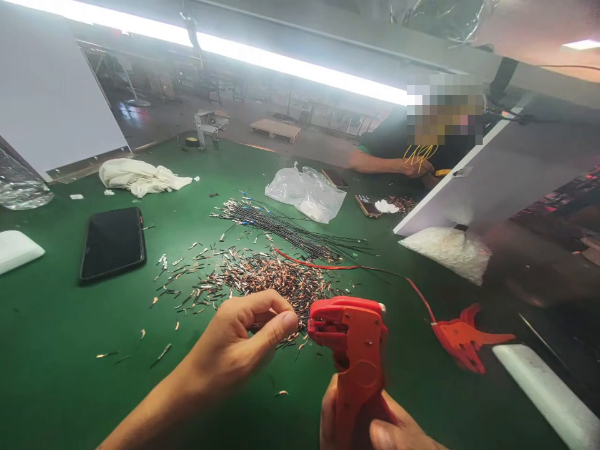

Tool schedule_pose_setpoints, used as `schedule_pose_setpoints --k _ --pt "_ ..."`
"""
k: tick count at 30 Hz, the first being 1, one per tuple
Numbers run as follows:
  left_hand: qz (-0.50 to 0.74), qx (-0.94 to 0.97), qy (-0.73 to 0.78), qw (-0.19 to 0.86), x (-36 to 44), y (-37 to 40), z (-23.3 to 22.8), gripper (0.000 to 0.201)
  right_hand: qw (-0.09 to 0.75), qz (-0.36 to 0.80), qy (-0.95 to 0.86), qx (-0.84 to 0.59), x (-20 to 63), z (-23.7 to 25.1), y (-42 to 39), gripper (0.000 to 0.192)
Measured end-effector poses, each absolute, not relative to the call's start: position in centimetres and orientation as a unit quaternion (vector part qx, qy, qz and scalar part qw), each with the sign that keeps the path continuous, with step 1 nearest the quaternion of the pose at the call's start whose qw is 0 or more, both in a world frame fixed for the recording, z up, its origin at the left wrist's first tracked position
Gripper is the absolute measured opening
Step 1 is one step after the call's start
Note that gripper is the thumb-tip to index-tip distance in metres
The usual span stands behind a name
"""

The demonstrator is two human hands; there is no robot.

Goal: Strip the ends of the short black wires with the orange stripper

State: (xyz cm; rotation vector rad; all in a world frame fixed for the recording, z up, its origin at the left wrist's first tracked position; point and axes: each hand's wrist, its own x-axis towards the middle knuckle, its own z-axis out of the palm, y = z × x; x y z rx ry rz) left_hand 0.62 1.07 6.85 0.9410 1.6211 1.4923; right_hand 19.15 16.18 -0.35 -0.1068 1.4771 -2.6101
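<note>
Stripper [354,350] in right hand [375,425], 2 red strippers total, left hand [244,340] pinching maybe 1 wire

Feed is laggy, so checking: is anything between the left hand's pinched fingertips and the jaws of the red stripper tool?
Nothing visible. The left hand holds its fingertips right beside the head of the red stripper tool, gripped by the right hand. Only a small open gap separates them; the pile of cut wire pieces lies behind.

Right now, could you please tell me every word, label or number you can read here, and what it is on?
None can be read.
Red wire stripper in the right hand: no marking visible.
Black phone: screen dark, blank.
Second red tool: no marking visible.
Co-worker's small device: too small to read.
</note>
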Motion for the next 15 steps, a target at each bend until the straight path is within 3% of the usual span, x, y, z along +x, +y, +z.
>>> schedule_pose_setpoints --k 15 --pt "0.506 0.42 0.68 0.324 0.4 1.0 7.0 0.03 0.059 -0.875 0.48 0.019 20.4 -1.7 16.0 0.04"
